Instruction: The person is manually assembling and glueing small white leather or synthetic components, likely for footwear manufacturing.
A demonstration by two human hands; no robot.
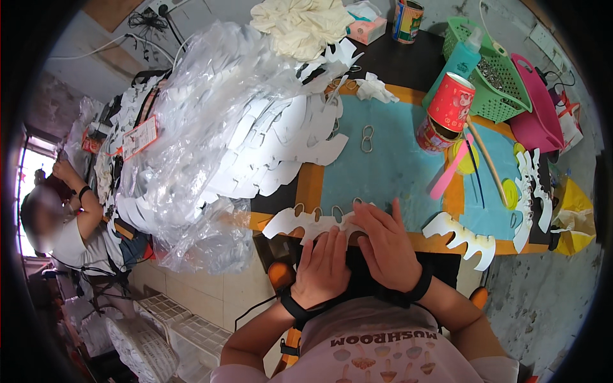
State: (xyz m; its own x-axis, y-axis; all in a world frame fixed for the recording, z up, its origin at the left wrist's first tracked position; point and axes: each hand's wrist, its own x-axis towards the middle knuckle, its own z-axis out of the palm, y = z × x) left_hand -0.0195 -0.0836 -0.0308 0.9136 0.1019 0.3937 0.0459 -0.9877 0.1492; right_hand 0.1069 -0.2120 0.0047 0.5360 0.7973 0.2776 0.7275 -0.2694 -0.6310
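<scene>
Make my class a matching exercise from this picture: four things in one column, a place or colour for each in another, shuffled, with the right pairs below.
Things
1. Cut-out strip at the table's near edge
2. Heap of cream cloth
3. Basket with holes in its sides, holding small pieces
4. Bottle behind the red cup

Places and colours
A. Green
B. Beside the tissue box
C. Blue
D. At the fingers of the left hand

Pairs
1-D
2-B
3-A
4-C
</scene>
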